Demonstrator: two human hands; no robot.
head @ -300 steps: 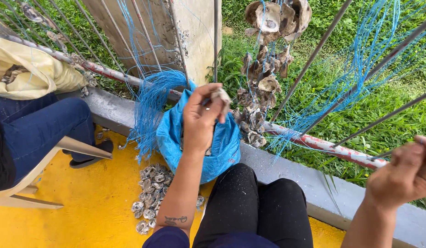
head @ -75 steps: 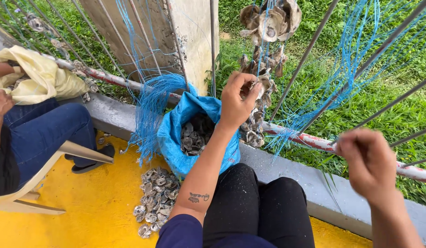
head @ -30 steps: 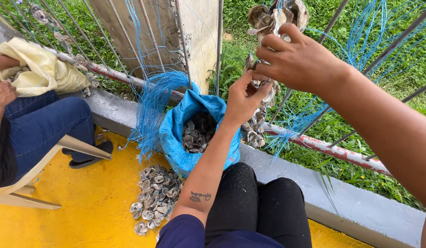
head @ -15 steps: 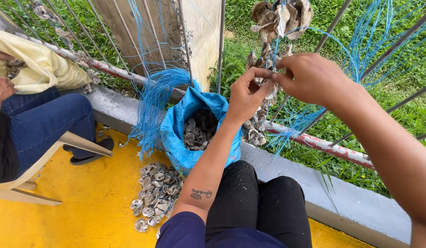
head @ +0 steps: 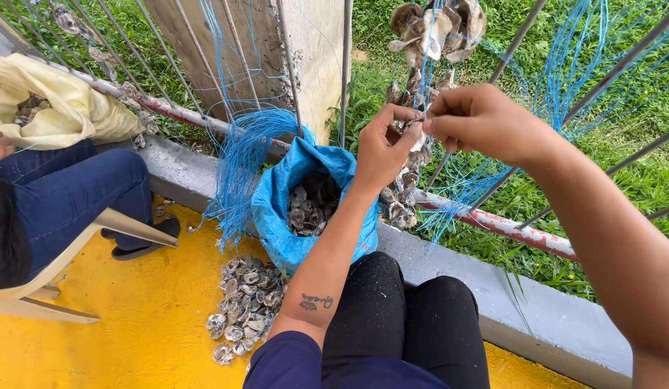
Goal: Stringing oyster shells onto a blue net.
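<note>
Against the railing, the left hand [head: 381,148] and right hand [head: 478,122] meet fingertip to fingertip, both pinching a pale shell [head: 418,139] between them on a string of shells [head: 410,180] hanging vertically, above the blue sack [head: 277,209].

I see both hands meeting at the railing, the left hand [head: 381,148] just left of the right hand [head: 482,122], touching a string of shells [head: 406,187] hanging there. Below them, a bag of shells [head: 305,209] leans against the ledge [head: 536,310]. A pile of shells [head: 244,306] lies on the floor [head: 132,324] before the bag. A seated person [head: 68,194] is at far left.
</note>
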